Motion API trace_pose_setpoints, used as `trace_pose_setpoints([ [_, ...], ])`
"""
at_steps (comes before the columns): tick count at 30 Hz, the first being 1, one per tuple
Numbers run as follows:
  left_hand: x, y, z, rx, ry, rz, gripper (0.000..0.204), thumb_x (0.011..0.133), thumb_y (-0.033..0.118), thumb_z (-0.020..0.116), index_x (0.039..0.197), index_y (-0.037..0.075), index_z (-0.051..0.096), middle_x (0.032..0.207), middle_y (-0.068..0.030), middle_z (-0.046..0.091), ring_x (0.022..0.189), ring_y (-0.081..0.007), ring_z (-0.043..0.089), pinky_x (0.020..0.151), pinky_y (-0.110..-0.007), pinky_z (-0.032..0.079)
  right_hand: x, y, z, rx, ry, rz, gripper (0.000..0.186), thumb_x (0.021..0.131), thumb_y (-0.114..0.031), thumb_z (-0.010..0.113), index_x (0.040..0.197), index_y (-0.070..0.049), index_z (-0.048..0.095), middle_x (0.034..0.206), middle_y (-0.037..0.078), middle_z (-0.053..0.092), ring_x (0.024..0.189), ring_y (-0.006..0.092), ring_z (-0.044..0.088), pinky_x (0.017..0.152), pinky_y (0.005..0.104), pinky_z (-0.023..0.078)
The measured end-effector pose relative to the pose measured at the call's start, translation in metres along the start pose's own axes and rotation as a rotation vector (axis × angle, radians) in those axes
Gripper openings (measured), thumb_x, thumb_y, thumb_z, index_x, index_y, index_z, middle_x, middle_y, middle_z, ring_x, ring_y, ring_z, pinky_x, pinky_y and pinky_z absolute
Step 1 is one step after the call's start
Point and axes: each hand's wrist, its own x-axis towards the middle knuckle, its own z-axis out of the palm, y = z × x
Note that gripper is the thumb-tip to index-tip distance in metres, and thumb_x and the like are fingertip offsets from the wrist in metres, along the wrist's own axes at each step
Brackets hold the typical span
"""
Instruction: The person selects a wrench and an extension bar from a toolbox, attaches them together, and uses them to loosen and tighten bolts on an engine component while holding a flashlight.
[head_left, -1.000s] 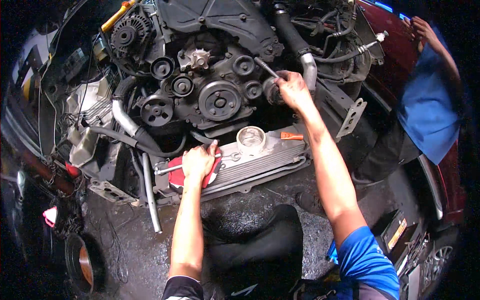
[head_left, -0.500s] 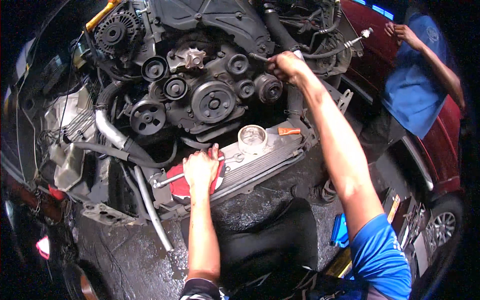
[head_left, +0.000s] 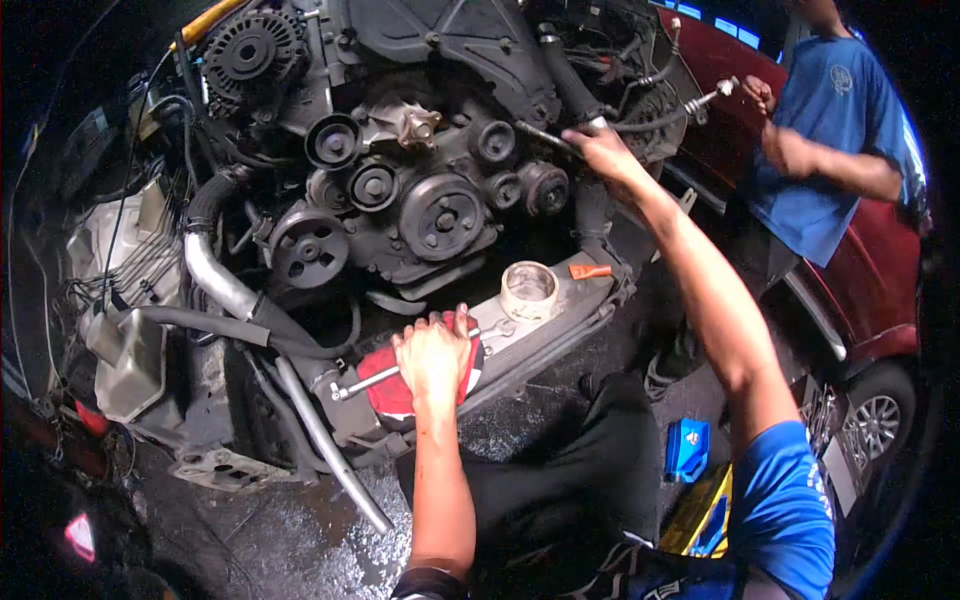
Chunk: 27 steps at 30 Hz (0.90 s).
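My left hand (head_left: 432,362) rests palm down, its fingers laid over a red cloth (head_left: 390,397) on the front crossmember (head_left: 465,395). A steel socket-wrench handle (head_left: 365,383) runs under this hand, and a spanner's open jaw (head_left: 497,329) shows on its right. Up at the engine's right side, my right hand (head_left: 605,155) closes round the end of a slim steel wrench (head_left: 543,136). The wrench's far tip lies near the dark cover, above the pulleys; what it engages is too dark to make out. Below that arm, the large crank pulley (head_left: 442,216) sits uncovered.
A cream ring-shaped container (head_left: 529,290) and an orange piece (head_left: 590,271) stand on the crossmember. A metal pipe (head_left: 335,450) juts toward the floor. At right are another person in a blue shirt (head_left: 815,110), a red car (head_left: 880,270) and a blue bottle (head_left: 687,450).
My view has shifted, so the engine appears farther right. More of the wrench shows beyond my right hand. The other person has turned and lowered an arm.
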Motion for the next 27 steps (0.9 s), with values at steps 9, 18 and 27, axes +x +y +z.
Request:
trace_pose_setpoints([
  [9,0.003,-0.005,-0.003,-0.005,0.026,0.036,0.064,0.097,0.053,0.036,0.097,-0.001,0.07,0.093,-0.0226,0.069,0.093,-0.0359,0.066,0.093,-0.05,0.043,-0.034,-0.013,0.022,1.17,-0.386,0.682,0.029,0.101,-0.019,0.043,0.111,0.004,0.056,0.063,-0.006,0.04,0.045,0.003,0.031,0.036,0.0175,0.024],
  [18,0.0,-0.004,-0.007,-0.014,0.006,-0.012,0.063,0.096,0.053,0.038,0.101,-0.001,0.069,0.098,-0.023,0.068,0.098,-0.0363,0.065,0.097,-0.052,0.041,-0.015,-0.018,0.023,0.216,-0.031,0.289,0.032,0.092,-0.025,0.056,0.097,0.005,0.066,0.081,0.011,0.066,0.064,0.0224,0.06,0.059,0.0357,0.049],
  [27,0.0,-0.003,-0.004,0.023,0.078,0.001,0.057,0.096,0.05,0.043,0.093,0.001,0.071,0.088,-0.0204,0.069,0.091,-0.0348,0.066,0.091,-0.051,0.044,-0.009,-0.017,0.007,-0.839,0.097,-0.536,0.032,0.086,-0.018,0.061,0.116,-0.007,0.065,0.107,0.023,0.065,0.102,0.0373,0.063,0.09,0.042,0.049],
])
